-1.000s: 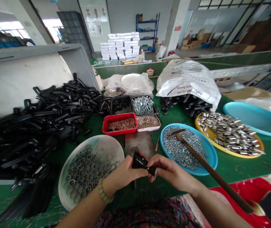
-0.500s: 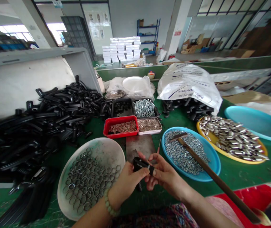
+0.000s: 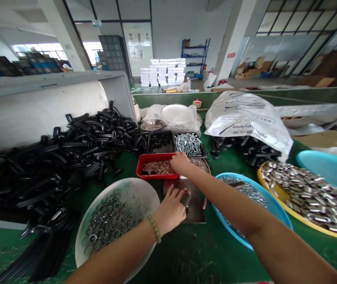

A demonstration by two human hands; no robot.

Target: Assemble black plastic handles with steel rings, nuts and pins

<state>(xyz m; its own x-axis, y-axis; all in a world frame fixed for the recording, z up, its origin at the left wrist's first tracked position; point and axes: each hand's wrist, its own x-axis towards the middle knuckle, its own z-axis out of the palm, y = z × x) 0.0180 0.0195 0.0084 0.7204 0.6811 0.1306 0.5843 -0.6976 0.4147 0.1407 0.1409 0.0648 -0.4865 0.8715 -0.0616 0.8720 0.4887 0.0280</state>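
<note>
My left hand [image 3: 171,209] rests over a steel plate [image 3: 196,211] and grips a small black plastic handle piece [image 3: 185,200], mostly hidden by the fingers. My right hand [image 3: 181,163] stretches forward, its bunched fingertips over the white tray of small metal pins [image 3: 202,165], next to a red tray of pins [image 3: 156,176]. Whether those fingers hold anything, I cannot tell. A hammer head [image 3: 237,184] lies on a blue bowl of nuts [image 3: 245,209], its handle hidden under my right arm. A white bowl of metal rings [image 3: 135,197] sits beside my left wrist.
A big heap of black handles [image 3: 67,157] lies at left. A black tray of screws [image 3: 189,144] stands behind the pins. At right are a white polypropylene sack [image 3: 248,118], a yellow tray of metal sleeves [image 3: 307,197] and a turquoise basin [image 3: 328,169].
My hands have parted. The right hand has moved forward from the black piece to the trays, and the left has taken that piece down to the steel plate. The view has tilted slightly upward.
</note>
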